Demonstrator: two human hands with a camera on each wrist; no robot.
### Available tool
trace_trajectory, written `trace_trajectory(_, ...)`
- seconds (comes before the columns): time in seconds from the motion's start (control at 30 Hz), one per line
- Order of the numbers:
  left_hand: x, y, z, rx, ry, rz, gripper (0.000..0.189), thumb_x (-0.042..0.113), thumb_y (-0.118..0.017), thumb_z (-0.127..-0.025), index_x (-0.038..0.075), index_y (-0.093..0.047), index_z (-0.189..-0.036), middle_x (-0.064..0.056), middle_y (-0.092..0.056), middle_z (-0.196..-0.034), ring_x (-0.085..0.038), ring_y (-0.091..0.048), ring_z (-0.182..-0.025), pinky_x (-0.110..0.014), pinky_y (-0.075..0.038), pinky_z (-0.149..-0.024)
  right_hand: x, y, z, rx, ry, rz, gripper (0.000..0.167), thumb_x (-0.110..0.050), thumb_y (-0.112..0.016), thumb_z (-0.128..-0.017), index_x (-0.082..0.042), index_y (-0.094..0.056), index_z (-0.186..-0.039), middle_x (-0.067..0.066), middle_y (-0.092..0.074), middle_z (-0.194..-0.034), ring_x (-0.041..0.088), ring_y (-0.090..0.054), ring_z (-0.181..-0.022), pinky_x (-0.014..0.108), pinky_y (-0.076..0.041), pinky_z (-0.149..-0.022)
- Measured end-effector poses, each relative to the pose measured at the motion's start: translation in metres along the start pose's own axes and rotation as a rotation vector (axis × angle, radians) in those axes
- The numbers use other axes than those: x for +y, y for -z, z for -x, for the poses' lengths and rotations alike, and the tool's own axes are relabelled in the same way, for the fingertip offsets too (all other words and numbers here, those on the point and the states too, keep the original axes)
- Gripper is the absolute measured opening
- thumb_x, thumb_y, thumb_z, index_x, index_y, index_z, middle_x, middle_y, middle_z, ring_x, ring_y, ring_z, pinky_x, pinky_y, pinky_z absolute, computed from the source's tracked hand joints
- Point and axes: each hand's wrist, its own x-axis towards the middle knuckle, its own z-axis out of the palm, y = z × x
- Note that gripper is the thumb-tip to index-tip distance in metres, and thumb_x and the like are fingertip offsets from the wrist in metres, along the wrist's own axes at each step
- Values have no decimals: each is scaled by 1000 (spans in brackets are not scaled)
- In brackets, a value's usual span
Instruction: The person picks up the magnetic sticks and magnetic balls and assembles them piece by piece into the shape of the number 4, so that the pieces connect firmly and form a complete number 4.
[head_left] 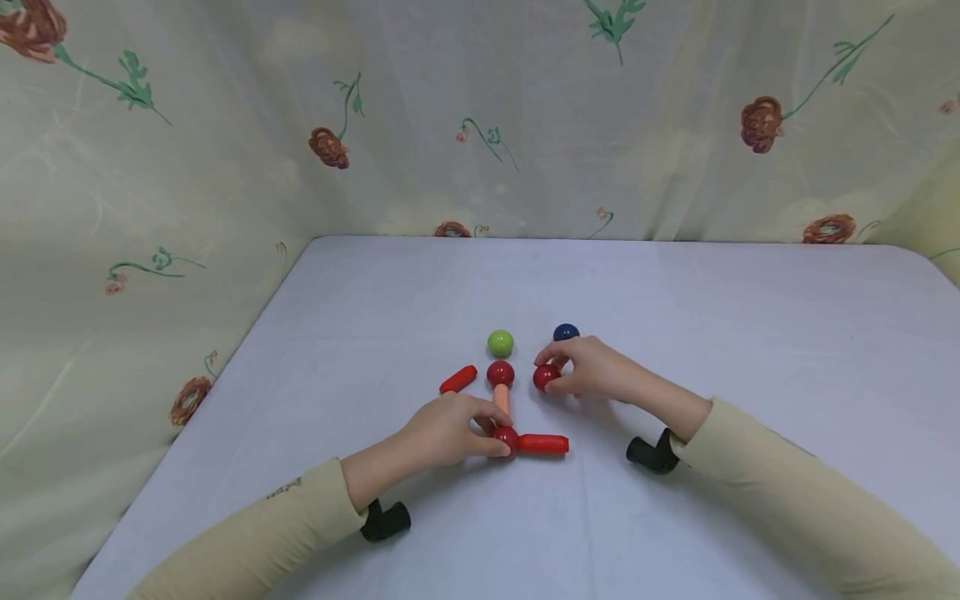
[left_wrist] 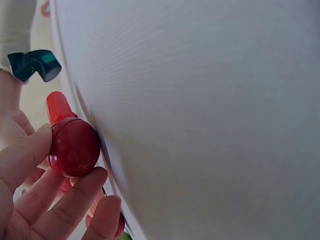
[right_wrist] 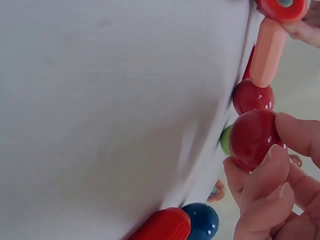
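With thumb and fingers, my left hand (head_left: pixel 448 429) grips a red ball (left_wrist: pixel 75 147) at the corner of a small assembly. From this ball a red rod (head_left: pixel 543 444) points right, and a peach rod (head_left: pixel 502 400) runs away from me to a second red ball (head_left: pixel 500 373). My right hand (head_left: pixel 600 369) pinches a separate red ball (right_wrist: pixel 253 139) between thumb and fingertips, just right of that second ball. Behind the right hand is a dark blue ball (head_left: pixel 566 332), partly covered by it; the right wrist view shows another red rod (right_wrist: pixel 165 226) right beside the blue ball.
A green ball (head_left: pixel 500 342) lies beyond the assembly. Left of the assembly is a loose red rod (head_left: pixel 458 379). Everything rests on a white-covered table (head_left: pixel 720 333), with flowered curtain (head_left: pixel 555 125) along its back and left edges. Black wrist cameras (head_left: pixel 386 522) hang under both sleeves.
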Motion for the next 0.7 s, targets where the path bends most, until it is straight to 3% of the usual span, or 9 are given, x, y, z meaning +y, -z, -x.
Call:
trace_trajectory(0.13,0,0,0,0,4,1,30,29,-75,-75,21,-69,-103,10,-62,-75,-8,-53,-69,-20,-42,-53,0,1,8,-1,3,5,33,-7,-64,-82,-3,-59,-114,13,-59,-97,18,-54,-73,25,-49,-56)
trace_trajectory(0.37,-1,-1,-1,2,16,-5,30,29,-75,-75,21,-69,-104,10,-63,-77,-8,-53,-71,-20,-43,-54,0,1,25,-2,9,46,31,-9,-67,-81,-5,-61,-111,10,-61,-98,21,-53,-87,26,-49,-67)
trace_trajectory(0.7,0,-1,0,-1,13,-10,31,29,-74,-76,21,-69,-105,9,-63,-78,-8,-53,-71,-20,-42,-53,8,-2,49,-41,26,59,30,-8,-68,-79,-5,-62,-109,3,-60,-90,17,-51,-82,23,-47,-63)
